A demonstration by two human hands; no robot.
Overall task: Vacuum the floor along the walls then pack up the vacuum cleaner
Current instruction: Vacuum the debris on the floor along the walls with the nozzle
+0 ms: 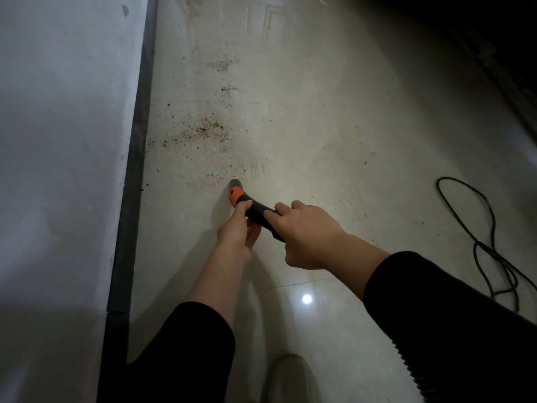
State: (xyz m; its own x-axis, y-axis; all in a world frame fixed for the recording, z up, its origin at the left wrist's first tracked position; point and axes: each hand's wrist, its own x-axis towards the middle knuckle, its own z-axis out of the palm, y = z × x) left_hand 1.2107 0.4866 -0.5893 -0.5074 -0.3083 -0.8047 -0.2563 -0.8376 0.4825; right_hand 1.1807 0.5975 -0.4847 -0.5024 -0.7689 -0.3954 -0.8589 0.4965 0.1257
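I hold a black vacuum nozzle handle (pixel 255 212) with an orange collar, its tip pointing down at the pale tiled floor (pixel 319 117). My right hand (pixel 308 234) grips the handle from above. My left hand (pixel 236 228) pinches the handle just behind the orange collar. Brown crumbs and dirt (pixel 207 130) lie scattered on the floor just beyond the tip and farther along the wall. A ribbed black hose (pixel 406 370) runs under my right sleeve at the lower right.
A white wall (pixel 64 141) with a dark baseboard (pixel 136 146) runs along the left. A black power cord (pixel 491 245) loops on the floor at the right. My light shoe (pixel 290 376) shows at the bottom. The far right is dark.
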